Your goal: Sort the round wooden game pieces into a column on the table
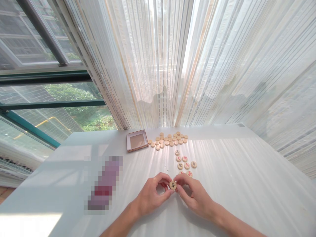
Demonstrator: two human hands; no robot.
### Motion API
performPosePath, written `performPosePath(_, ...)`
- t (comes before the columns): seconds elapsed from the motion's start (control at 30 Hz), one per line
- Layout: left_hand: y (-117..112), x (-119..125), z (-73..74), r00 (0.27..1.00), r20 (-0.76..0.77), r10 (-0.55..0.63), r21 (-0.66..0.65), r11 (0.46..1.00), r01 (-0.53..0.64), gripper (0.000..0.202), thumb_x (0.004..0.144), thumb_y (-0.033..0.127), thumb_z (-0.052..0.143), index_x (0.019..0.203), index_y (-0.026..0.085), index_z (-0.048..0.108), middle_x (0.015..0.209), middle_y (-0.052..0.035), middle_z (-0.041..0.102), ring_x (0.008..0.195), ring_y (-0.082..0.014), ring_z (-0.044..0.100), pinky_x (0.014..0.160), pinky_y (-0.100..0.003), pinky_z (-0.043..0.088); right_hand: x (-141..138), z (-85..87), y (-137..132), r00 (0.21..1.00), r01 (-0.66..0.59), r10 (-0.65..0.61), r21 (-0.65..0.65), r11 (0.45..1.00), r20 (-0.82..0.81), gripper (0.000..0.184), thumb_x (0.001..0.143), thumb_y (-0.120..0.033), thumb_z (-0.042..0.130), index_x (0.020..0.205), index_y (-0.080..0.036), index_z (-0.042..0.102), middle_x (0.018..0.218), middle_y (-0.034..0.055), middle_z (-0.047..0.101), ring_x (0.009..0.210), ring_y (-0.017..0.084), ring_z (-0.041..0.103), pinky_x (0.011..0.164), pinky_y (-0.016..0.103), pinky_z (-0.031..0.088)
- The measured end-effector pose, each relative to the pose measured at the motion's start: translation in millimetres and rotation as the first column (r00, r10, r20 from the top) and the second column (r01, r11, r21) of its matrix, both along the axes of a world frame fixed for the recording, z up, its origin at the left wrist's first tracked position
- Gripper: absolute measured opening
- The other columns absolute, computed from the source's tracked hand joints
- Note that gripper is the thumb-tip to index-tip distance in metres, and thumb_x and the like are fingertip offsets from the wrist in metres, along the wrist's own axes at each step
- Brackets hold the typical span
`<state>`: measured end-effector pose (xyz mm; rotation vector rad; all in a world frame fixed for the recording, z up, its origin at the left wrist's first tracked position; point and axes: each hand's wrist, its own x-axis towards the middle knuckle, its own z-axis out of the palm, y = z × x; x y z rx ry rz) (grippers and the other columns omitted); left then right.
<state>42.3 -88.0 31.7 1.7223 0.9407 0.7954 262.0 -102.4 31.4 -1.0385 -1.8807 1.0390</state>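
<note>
Between the fingertips of both hands I hold one round wooden Chinese chess piece (173,185), its black character facing me. My left hand (154,192) pinches it from the left with thumb and fingers, and my right hand (194,194) grips its right edge. Just beyond my right fingers lie several face-up pieces with red or black characters, among them a red-marked piece (189,174) partly behind the hand and a black-marked piece (194,164). Farther off, several pale pieces (171,143) lie in a loose cluster; their markings are too faint to read.
An open shallow box (127,144) sits at the far left of the cluster. A blurred purple item (108,179) lies on the left of the white table (234,184). Sheer striped curtains (158,65) hang along the table's far edge, with a window (61,89) at the left.
</note>
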Motion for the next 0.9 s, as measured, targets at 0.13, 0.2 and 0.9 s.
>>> performPosePath(0.13,2.2,-0.1,1.8,1.000,0.011,0.027,-0.015,1.000,-0.027,0.019,0.093,0.024,0.072,0.110,0.020,0.067,0.102,-0.0043,0.074,0.087,-0.0182,0.071,0.085,-0.031,0.059,0.4,-3.1,-0.7,1.000,-0.001,0.002,0.049,0.999,-0.019,0.022,0.099,-0.022,0.057,0.121,-0.021,0.060,0.099,0.0060,0.072,0.086,0.019,0.070,0.082,0.033,0.056)
performPosePath(0.2,2.9,-0.7,1.0,0.999,0.029,0.018,-0.015,1.000,-0.018,0.019,0.093,0.024,0.071,0.111,0.019,0.066,0.101,-0.0048,0.073,0.087,-0.0186,0.071,0.085,-0.031,0.059,0.4,-5.5,-0.8,1.000,0.004,-0.003,0.058,0.998,-0.014,0.025,0.098,-0.023,0.059,0.123,-0.022,0.060,0.098,0.0055,0.073,0.084,0.019,0.070,0.081,0.033,0.057)
performPosePath(0.9,3.9,-3.6,2.2,0.996,0.091,-0.019,-0.081,0.996,0.027,0.014,0.097,0.028,0.067,0.105,0.017,0.065,0.096,-0.0070,0.074,0.089,-0.0204,0.071,0.085,-0.032,0.056,1.2,-11.0,-1.6,0.994,0.026,-0.047,0.211,0.977,0.095,0.013,0.097,-0.021,0.063,0.109,-0.024,0.062,0.091,0.0021,0.070,0.080,0.017,0.068,0.075,0.028,0.056)
